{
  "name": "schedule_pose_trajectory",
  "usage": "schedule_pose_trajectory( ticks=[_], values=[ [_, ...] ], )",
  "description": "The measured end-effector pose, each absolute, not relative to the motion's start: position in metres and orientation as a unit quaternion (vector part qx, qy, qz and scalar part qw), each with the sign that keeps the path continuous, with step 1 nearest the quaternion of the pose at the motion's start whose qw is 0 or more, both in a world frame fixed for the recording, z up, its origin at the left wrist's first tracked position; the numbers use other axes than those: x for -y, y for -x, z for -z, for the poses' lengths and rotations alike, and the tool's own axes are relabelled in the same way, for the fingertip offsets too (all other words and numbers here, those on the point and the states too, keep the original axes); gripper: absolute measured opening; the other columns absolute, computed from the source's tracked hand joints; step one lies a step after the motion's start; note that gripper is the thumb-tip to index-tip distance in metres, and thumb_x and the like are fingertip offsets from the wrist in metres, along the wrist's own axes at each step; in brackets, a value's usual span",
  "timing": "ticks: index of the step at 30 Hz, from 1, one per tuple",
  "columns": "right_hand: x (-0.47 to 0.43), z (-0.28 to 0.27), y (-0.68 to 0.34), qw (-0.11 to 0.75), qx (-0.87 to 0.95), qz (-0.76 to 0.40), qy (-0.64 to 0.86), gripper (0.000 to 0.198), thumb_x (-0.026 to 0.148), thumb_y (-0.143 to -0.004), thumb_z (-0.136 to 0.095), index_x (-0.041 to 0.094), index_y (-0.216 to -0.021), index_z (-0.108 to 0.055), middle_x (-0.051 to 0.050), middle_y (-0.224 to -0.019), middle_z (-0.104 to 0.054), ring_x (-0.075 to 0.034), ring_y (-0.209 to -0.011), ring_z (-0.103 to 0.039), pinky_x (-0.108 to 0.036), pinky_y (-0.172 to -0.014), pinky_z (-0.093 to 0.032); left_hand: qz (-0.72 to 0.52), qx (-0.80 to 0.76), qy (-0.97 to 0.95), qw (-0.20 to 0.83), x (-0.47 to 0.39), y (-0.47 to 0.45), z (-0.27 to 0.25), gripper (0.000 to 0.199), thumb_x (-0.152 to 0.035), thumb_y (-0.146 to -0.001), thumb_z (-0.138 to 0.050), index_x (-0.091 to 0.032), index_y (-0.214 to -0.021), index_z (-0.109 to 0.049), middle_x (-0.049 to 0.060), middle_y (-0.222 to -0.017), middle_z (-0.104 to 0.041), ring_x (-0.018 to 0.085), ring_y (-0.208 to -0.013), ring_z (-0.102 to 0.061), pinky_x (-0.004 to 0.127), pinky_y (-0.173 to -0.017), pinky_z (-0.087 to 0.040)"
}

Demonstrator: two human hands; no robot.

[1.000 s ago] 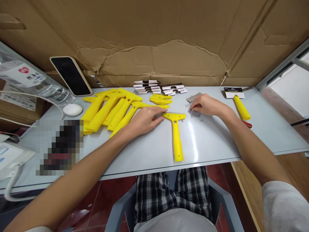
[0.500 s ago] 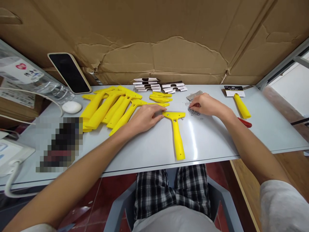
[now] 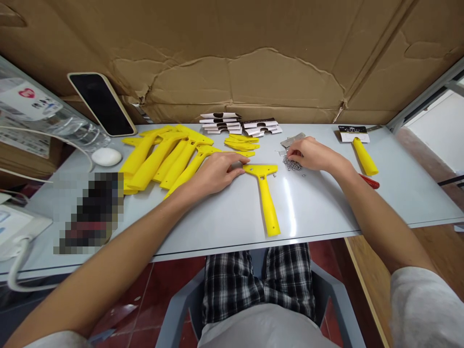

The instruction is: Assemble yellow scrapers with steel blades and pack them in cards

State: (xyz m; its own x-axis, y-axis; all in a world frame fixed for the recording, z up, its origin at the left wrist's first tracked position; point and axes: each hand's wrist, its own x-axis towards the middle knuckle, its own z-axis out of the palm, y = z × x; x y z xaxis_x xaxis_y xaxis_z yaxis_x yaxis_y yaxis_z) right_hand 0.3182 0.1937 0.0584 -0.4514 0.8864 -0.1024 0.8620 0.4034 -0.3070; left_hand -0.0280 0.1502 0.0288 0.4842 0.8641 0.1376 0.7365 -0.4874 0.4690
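Observation:
A yellow scraper handle [image 3: 268,200] lies on the table with its wide head toward the back. My left hand [image 3: 219,170] pinches the left corner of that head between thumb and fingers. To the right, my right hand [image 3: 312,153] reaches down to a small pile of metal screws [image 3: 292,165], fingertips pressed together at its edge. Whatever those fingertips hold is hidden. Behind this hand lie flat grey metal blades [image 3: 293,140]. A small loose metal piece [image 3: 274,176] rests beside the scraper head.
Several yellow scraper handles [image 3: 155,159] are heaped at left, with thin yellow pieces [image 3: 241,142] and folded cards [image 3: 221,123] behind. A carded scraper [image 3: 364,157] and red tool [image 3: 369,181] lie right. A phone [image 3: 103,106], bottle [image 3: 47,108] and white oval object [image 3: 106,156] stand left.
The lower end of the scraper handle has swung slightly to the right. My right hand has shifted a little right at the screws, and the view has tilted slightly.

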Motion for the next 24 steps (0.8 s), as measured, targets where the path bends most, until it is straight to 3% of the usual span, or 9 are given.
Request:
schedule_pose_trajectory(
  ticks=[8,15,24],
  values=[
    [-0.182,-0.051,-0.294,0.215,0.837,-0.197,0.463,0.031,0.036,-0.106,-0.062,0.015,-0.111,-0.084,-0.009,-0.117,-0.076,-0.013,-0.102,-0.063,-0.028,-0.102,-0.045,-0.183,-0.467,-0.846,0.183,-0.151,0.029,-0.029,0.040,-0.039,-0.105,-0.066,-0.023,-0.135,-0.086,0.010,-0.137,-0.088,0.030,-0.109,-0.082,0.046,-0.108,-0.063],
    [-0.171,-0.039,-0.269,0.185,0.854,-0.241,0.423,0.034,0.040,-0.106,-0.062,0.016,-0.110,-0.085,-0.011,-0.128,-0.077,-0.020,-0.120,-0.062,-0.039,-0.119,-0.046,-0.192,-0.460,-0.849,0.176,-0.150,0.028,-0.027,0.038,-0.037,-0.105,-0.066,-0.023,-0.135,-0.086,0.009,-0.135,-0.088,0.028,-0.102,-0.080,0.044,-0.106,-0.063],
    [-0.171,-0.039,-0.271,0.154,0.858,-0.240,0.426,0.035,0.039,-0.108,-0.060,0.016,-0.112,-0.085,-0.011,-0.130,-0.078,-0.021,-0.122,-0.064,-0.042,-0.123,-0.047,-0.180,-0.469,-0.847,0.173,-0.148,0.026,-0.031,0.037,-0.029,-0.105,-0.067,-0.021,-0.136,-0.086,0.011,-0.135,-0.088,0.029,-0.112,-0.082,0.047,-0.120,-0.060]
  ],
)
